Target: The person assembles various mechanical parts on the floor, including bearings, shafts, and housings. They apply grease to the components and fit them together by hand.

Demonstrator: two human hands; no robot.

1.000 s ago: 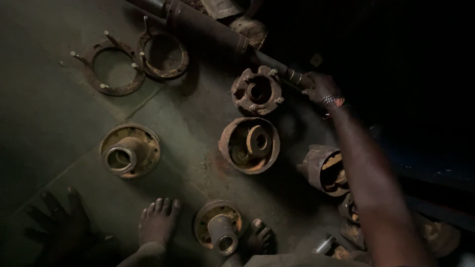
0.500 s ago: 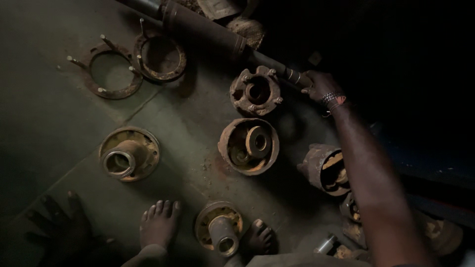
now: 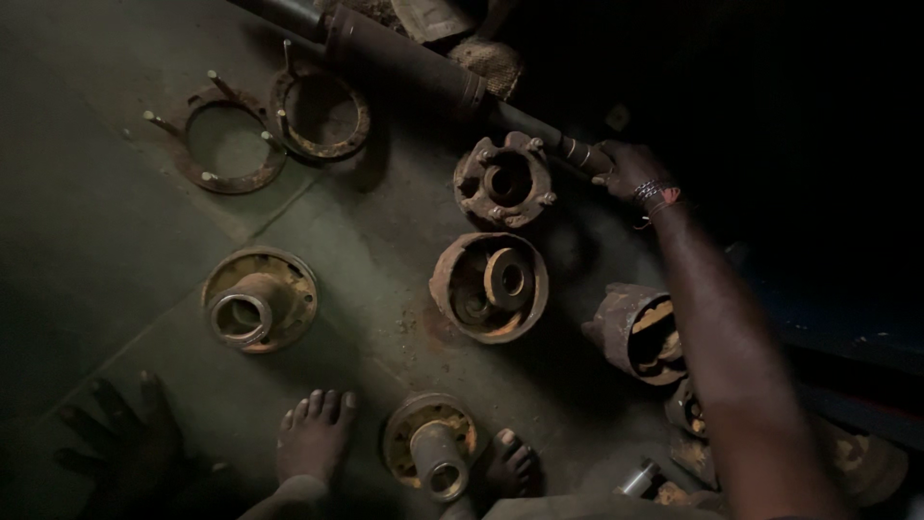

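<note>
My right hand (image 3: pixel 630 171), with a beaded band at the wrist, is shut around the thin end of a long dark metal shaft (image 3: pixel 404 67) that lies slanted across the top of the floor. Just left of that hand sits a rusty flanged hub with studs (image 3: pixel 504 180). Below the hub rests a round rusty drum (image 3: pixel 489 286) with a ring inside. My left hand (image 3: pixel 115 443) lies in deep shadow at the lower left, fingers spread flat on the floor and holding nothing.
Two rusty rings with upright studs (image 3: pixel 226 144) (image 3: pixel 320 116) lie at the upper left. One hub (image 3: pixel 260 299) sits mid-left and another hub (image 3: pixel 433 455) stands between my bare feet (image 3: pixel 313 433). More rusty housings (image 3: pixel 637 332) crowd under my right arm. The right side is dark.
My right hand keeps its grip on the shaft end. The view has drifted slightly; the parts on the floor have not moved.
</note>
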